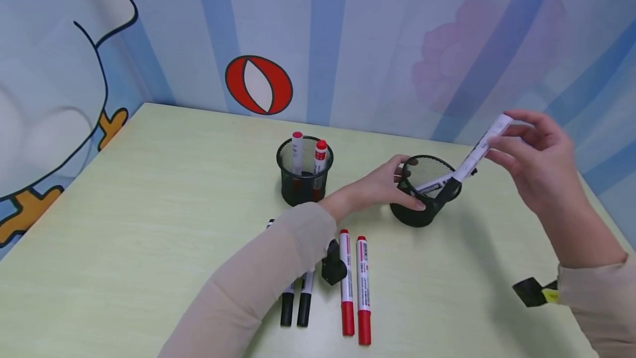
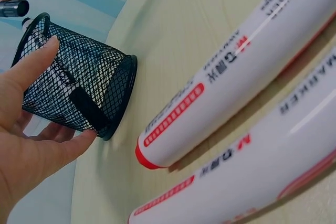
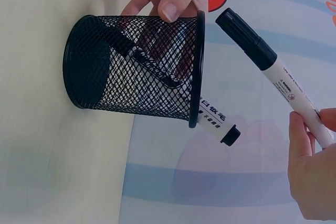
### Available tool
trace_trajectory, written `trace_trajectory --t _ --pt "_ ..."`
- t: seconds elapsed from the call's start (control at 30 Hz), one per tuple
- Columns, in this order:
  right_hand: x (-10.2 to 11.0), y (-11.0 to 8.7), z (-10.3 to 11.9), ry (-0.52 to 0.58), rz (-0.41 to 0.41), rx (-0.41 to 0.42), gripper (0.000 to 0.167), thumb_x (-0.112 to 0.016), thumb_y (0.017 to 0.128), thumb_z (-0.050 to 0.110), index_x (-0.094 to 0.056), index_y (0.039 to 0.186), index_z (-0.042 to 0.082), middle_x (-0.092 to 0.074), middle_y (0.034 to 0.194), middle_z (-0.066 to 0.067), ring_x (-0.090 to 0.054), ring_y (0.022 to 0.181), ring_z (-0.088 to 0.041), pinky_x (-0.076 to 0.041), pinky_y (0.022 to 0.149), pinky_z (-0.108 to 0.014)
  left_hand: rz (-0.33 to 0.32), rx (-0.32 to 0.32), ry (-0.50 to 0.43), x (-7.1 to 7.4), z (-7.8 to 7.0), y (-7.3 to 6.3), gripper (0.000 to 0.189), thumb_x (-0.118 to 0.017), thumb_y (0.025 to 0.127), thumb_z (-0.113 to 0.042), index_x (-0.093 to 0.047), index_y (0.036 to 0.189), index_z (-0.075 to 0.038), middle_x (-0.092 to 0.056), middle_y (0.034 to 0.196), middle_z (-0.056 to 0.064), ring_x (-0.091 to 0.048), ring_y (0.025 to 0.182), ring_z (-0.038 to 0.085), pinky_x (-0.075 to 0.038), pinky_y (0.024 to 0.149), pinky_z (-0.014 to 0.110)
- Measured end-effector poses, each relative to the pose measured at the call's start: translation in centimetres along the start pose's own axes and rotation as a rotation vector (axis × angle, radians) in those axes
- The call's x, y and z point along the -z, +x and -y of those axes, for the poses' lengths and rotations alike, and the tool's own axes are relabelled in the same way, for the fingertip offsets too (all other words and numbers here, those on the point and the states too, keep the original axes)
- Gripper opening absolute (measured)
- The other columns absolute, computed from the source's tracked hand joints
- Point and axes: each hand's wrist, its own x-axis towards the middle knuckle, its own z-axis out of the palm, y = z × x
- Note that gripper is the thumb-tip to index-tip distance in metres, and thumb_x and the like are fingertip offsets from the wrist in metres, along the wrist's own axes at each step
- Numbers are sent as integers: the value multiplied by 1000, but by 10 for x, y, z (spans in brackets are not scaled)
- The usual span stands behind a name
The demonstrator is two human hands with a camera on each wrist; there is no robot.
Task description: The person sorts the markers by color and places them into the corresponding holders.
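Right grip [image 1: 541, 166] pinches a marker [image 1: 474, 156] slanting below it; left grip [image 1: 381, 185] holds a cup [image 1: 411, 216].

On the table [image 1: 124, 225], two markers [image 1: 297, 153] stand in the left cup [image 1: 303, 189], with several other markers [image 1: 346, 280] lying before it; one marker [image 3: 215, 119] leans in the right cup [image 1: 411, 216]; another marker [image 1: 478, 152], in the right hand [image 1: 544, 167], is near that cup

Past the table [image 1: 149, 198]'s far edge I see a blue-striped wall [image 1: 382, 32] bearing a red-and-white oval [image 1: 259, 85] and pink flower [image 1: 467, 48].
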Motion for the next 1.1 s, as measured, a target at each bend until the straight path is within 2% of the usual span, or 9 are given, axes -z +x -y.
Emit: trace_trajectory --t 0.2,0.43,0.67,1.1 --pt "2 2 -4 43 -23 47 41 -61 80 -16 -57 117 2 -50 98 -11 -53 97 -23 -55 70 -34 8 1 2 1 0 0 82 -76 74 -3 -29 140 -13 -40 137 13 -41 117 16 -43 89 26" --pt "2 1 -8 103 -45 114 43 -59 77 -21 -56 115 -2 -50 93 -12 -56 87 -23 -55 69 -35 5 -4 13 1 -1 0 83 -76 74 -4 -28 141 -13 -40 138 14 -40 120 18 -42 89 26" --pt "3 -1 -14 83 -66 159 43 -59 77 -22 -56 115 -3 -50 94 -13 -54 85 -22 -55 68 -34 3 -3 11 2 0 0 83 -76 74 -4 -28 141 -13 -39 138 13 -40 120 18 -42 90 27" --pt "12 -5 -27 64 -81 181 41 -57 78 -23 -56 113 -2 -52 95 -12 -56 83 -21 -55 69 -32 11 -6 -4 2 3 2 82 -75 75 -3 -28 141 -13 -40 137 14 -41 116 16 -42 90 27"
